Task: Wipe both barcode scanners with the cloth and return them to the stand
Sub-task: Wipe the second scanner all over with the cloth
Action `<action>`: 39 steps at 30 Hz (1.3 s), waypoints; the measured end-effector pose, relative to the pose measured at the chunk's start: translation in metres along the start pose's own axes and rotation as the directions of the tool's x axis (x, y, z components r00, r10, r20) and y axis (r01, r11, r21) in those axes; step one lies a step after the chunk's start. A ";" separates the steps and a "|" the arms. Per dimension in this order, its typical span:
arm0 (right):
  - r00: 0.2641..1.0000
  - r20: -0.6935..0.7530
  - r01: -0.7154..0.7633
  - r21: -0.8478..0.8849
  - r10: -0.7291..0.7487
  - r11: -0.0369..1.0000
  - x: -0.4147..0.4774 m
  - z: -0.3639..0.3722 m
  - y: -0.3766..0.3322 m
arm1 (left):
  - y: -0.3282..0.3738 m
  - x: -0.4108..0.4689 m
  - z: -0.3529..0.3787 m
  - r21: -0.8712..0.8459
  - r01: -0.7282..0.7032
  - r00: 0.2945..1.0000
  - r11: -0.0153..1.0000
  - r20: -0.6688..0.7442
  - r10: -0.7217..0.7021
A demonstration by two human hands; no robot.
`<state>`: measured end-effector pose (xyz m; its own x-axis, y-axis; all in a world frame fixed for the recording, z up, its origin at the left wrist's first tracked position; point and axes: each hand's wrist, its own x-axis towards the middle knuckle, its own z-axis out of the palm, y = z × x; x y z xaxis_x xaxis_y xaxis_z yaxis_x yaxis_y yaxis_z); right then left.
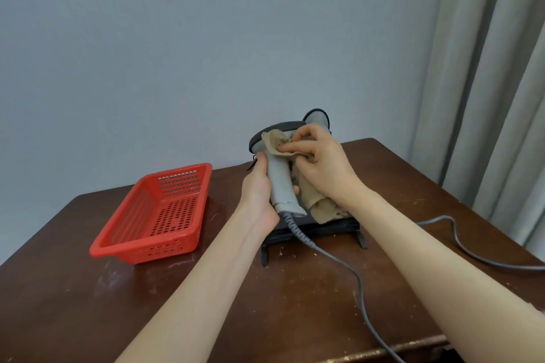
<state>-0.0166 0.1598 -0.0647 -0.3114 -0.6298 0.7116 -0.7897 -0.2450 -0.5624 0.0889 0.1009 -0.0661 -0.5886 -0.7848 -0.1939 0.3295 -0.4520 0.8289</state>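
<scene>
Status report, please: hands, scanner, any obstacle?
Left hand grips scanner by its handle. Right hand presses cloth on its head. Second scanner behind, stand below. Nothing in the way.

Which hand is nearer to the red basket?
Left. The left hand grips the scanner just right of the basket; the right hand holds the cloth on it, farther right.

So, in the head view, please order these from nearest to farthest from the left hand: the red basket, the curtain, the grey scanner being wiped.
1. The grey scanner: the left hand grips its handle.
2. The red basket: on the table, to the hand's left.
3. The curtain: far right, beyond the table.
</scene>
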 end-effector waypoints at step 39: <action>0.991 0.132 -0.030 -0.012 0.031 0.999 0.001 -0.006 0.003 | -0.003 0.008 0.001 0.039 -0.023 0.999 0.999 0.047 0.021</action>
<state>-0.0222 0.1625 -0.0627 -0.2635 -0.7287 0.6321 -0.7863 -0.2174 -0.5784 0.0822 0.0970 -0.0695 -0.6154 -0.7734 -0.1518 0.3139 -0.4171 0.8529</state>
